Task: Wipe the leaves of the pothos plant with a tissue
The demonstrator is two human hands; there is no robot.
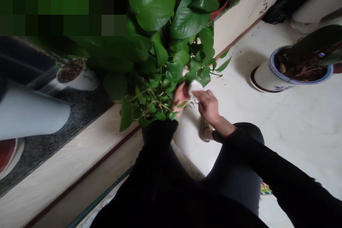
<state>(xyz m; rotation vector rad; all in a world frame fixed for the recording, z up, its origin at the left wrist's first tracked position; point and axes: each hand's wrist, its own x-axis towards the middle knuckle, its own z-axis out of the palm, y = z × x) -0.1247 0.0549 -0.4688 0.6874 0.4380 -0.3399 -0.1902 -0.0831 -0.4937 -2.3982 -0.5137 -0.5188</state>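
Observation:
My right hand (210,105) is closed on a white cloth (195,90), pinching its crumpled folds between thumb and fingers. The cloth is up against the lower right edge of a leafy green pothos plant (175,72). Just left of the cloth, my left hand (181,96) reaches in among the small leaves, palm partly in sight. Leaves and the cloth cover most of its fingers, so what it holds, if anything, is hidden. A broad glossy leaf (152,0) stands out at the top of the plant.
On the dark stone ledge (88,121) at left are a small white pot (82,78) with soil and a pale tapered container (32,110). A blue-rimmed white planter (278,73) stands on the marble floor (301,131) at right. My knees are below my hands.

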